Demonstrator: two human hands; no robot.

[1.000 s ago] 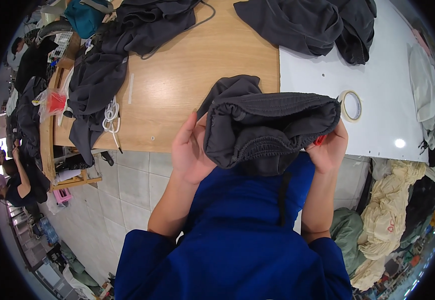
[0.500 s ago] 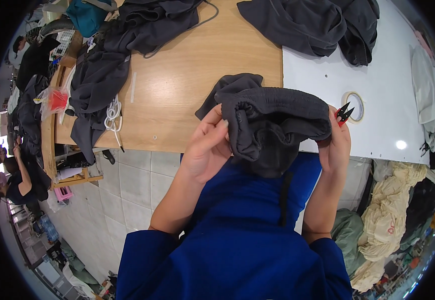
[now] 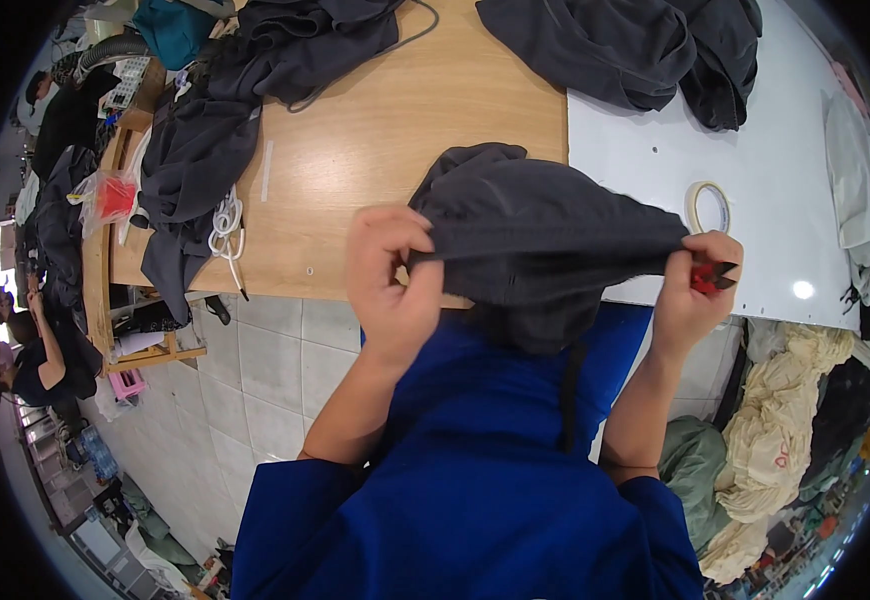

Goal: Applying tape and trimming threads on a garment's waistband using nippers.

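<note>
A dark grey garment [image 3: 555, 235] is stretched sideways between my hands at the table's front edge, its elastic-looking band drawn taut. At its left end, my left hand [image 3: 392, 285] pinches the cloth with bent fingers. My right hand [image 3: 690, 305] grips the opposite end. Red thread snips [image 3: 714, 277] with dark blades are also tucked in that hand, their tips pointing right. The lower folds of the garment hang over the edge toward my lap; its inside is hidden.
More dark grey garments [image 3: 585, 50] lie at the back, with others [image 3: 195, 160] on the left. A tape roll [image 3: 692, 208] sits on the white tabletop [image 3: 625, 190], near a white cord bundle's wooden table [image 3: 355, 200]. Cream cloth [image 3: 770, 450] is heaped below right; a person [image 3: 40, 360] is far left.
Both hands have moved apart and pulled the band straight; its gathered opening has turned out of sight. The right hand has shifted right, and the snips now point right rather than up.
</note>
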